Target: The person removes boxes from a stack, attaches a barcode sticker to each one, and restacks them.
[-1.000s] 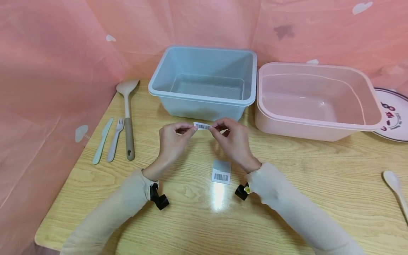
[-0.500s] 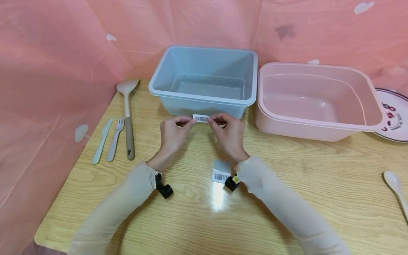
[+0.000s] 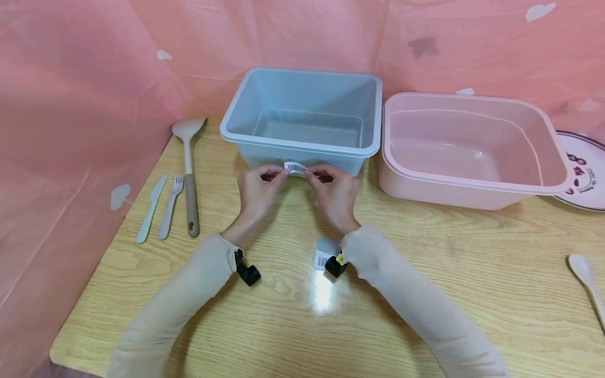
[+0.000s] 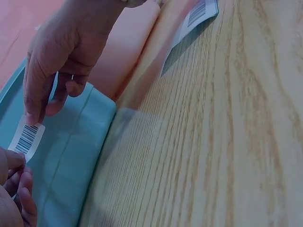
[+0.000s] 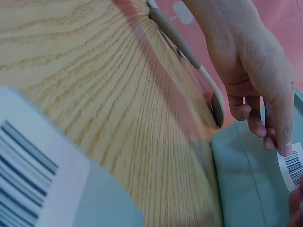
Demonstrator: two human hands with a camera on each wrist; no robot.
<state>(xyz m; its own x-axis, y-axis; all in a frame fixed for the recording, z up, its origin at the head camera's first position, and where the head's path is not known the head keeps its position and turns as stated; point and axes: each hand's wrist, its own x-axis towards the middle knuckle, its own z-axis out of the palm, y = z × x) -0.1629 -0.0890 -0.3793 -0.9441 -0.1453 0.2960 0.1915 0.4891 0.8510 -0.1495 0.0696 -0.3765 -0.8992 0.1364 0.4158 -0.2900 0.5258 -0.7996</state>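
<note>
At the front wall of the blue bin [image 3: 264, 156], just below its rim, a small white barcode label [image 3: 295, 168] spanned the space between two hands. The left hand [image 3: 257, 194] pinched one end between thumb and finger, and the right hand [image 3: 335, 194] pinched the other, so the strip bowed slightly, its bars facing outward. Whether its back touched the plastic could not be made out for certain. Nearer the person, a second barcode piece [image 3: 326, 245] lay on the wooden table [image 3: 283, 331], partly covered in the head view by the black wrist camera [image 3: 335, 266]. To the right of the blue bin stood a pink bin [image 3: 439, 193], with a patterned plate [image 3: 594, 157] beyond it and a pale spoon [image 3: 586, 275] nearer the person. Off to the left lay a knife [image 3: 152, 209], a fork [image 3: 171, 207] and a spatula [image 3: 189, 178], side by side.
</note>
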